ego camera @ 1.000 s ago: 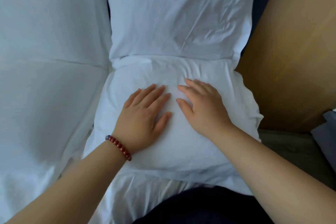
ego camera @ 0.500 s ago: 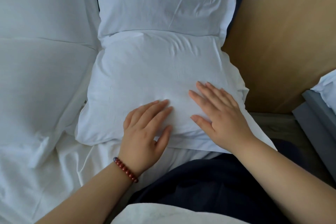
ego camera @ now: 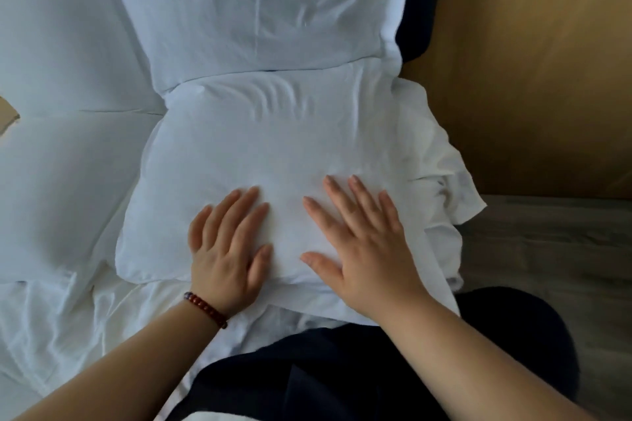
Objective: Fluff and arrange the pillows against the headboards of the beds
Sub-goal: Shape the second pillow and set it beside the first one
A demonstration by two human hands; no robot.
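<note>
hands: I am pressing left hand (ego camera: 229, 249) and right hand (ego camera: 362, 243) flat on the pillow (ego camera: 260, 147), fingers spread, gripping nothing | place: pillow is lying against the far pillow (ego camera: 260, 3), nearer me | handling: seeming soft, light, floppy; I am favouring its side edges for gripping

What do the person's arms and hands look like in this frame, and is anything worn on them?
The left forearm and right forearm are bare, with no sleeves in view. The left hand has a bracelet of round dark red beads at the wrist, with one bluish bead among them. The right hand shows no bracelet or watch. No gloves or rings are visible on either hand.
</note>
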